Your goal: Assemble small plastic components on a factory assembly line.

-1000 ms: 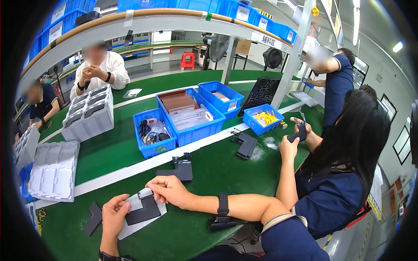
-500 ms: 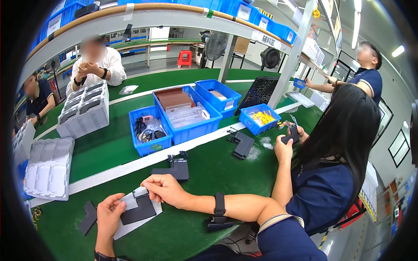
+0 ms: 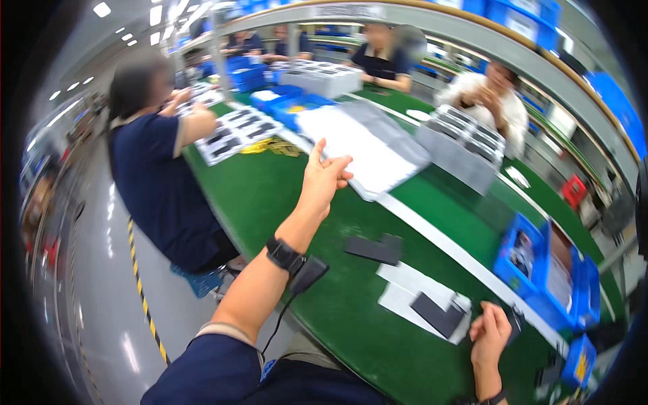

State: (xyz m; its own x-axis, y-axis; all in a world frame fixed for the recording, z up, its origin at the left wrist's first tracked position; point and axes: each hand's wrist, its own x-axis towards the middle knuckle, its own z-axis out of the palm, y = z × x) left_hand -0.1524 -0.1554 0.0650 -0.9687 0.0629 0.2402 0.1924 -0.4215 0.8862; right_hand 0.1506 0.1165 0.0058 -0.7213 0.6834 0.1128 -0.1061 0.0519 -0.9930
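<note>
Left hand (image 3: 331, 162) unclenched, right hand (image 3: 491, 329) curled, grip unclear: hold the white tray (image 3: 368, 152), likely light and flexible, by its rim.

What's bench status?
Left hand open, near tray; right hand curled by sheet, grip unclear. Dark piece on sheet. Second piece between sheet and left hand.

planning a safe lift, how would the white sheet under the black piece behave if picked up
The white sheet looks thin, so probably light and floppy. The black piece lies on its right part, so that end may sag.
</note>
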